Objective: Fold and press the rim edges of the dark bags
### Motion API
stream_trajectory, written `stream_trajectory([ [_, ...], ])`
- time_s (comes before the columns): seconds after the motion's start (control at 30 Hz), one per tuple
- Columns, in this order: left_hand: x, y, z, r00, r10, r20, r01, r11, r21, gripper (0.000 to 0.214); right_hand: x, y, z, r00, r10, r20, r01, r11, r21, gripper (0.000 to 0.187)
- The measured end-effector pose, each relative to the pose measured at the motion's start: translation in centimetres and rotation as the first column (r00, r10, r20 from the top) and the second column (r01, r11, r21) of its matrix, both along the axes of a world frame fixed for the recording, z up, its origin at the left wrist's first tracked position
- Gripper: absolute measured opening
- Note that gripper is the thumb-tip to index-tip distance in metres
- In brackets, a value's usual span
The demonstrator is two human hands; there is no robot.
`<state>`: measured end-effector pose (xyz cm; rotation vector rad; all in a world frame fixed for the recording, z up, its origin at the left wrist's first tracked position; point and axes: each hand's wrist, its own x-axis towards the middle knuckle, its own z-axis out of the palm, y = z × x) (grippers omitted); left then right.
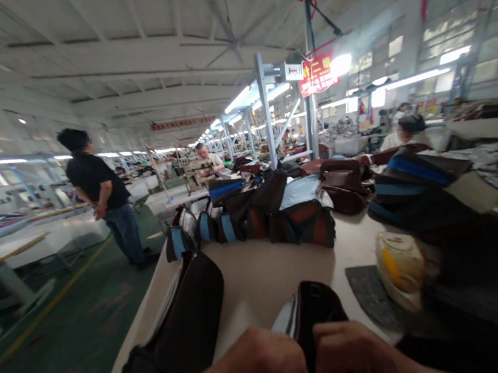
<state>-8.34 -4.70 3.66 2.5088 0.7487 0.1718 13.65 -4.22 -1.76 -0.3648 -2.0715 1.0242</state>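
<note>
Black, one small bag stands at two closed hands, their grip hidden, near one longer bag.

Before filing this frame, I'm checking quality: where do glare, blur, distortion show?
Head view: glare blooms from the lamp beside the red sign; head view: the ceiling fan smears; head view: wide-angle distortion seems to tilt the standing person; head view: the left hand and right hand look dim.

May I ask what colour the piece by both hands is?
The piece looks nearly black; the head view shows it.
</note>
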Motion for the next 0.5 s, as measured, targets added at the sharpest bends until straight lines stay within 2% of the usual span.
stream_trajectory([
  [0.03,-0.2,-0.1,1.0,0.998,0.067,-0.001,-0.067,0.993,-0.102,0.042,0.3,-0.4,0.8,1.0,0.006,-0.016,-0.007,0.999,-0.046,0.045],
  [0.07,-0.4,0.1,2.0,0.994,0.11,-0.004,-0.107,0.959,-0.264,0.044,0.7,-0.6,1.6,0.999,0.031,-0.009,-0.032,0.989,-0.141,0.044],
  [0.1,-0.7,0.5,2.9,0.993,0.111,0.034,-0.09,0.925,-0.368,0.05,1.2,-0.6,2.2,0.996,0.081,-0.023,-0.084,0.962,-0.26,0.043],
  [0.17,-1.1,1.6,4.0,0.995,0.094,0.038,-0.072,0.922,-0.379,0.061,2.1,-0.2,2.8,0.989,0.137,-0.05,-0.144,0.863,-0.483,0.047],
  [0.23,-1.4,2.6,4.4,0.996,0.088,0.015,-0.076,0.922,-0.379,0.064,2.8,0.3,3.0,0.988,0.145,-0.056,-0.149,0.784,-0.602,0.054],
  [0.3,-1.4,3.0,4.5,0.997,0.077,-0.017,-0.077,0.918,-0.389,0.062,3.1,0.6,3.0,0.991,0.129,-0.043,-0.127,0.764,-0.633,0.057],
  [0.4,-1.0,2.9,4.6,0.994,0.052,-0.095,-0.085,0.915,-0.394,0.055,2.8,0.6,3.3,0.989,0.138,-0.047,-0.136,0.762,-0.633,0.056],
  [0.5,-0.2,2.5,4.9,0.991,-0.001,-0.137,-0.057,0.906,-0.419,0.046,2.3,0.5,4.0,0.984,0.179,0.015,-0.138,0.805,-0.577,0.047],
])
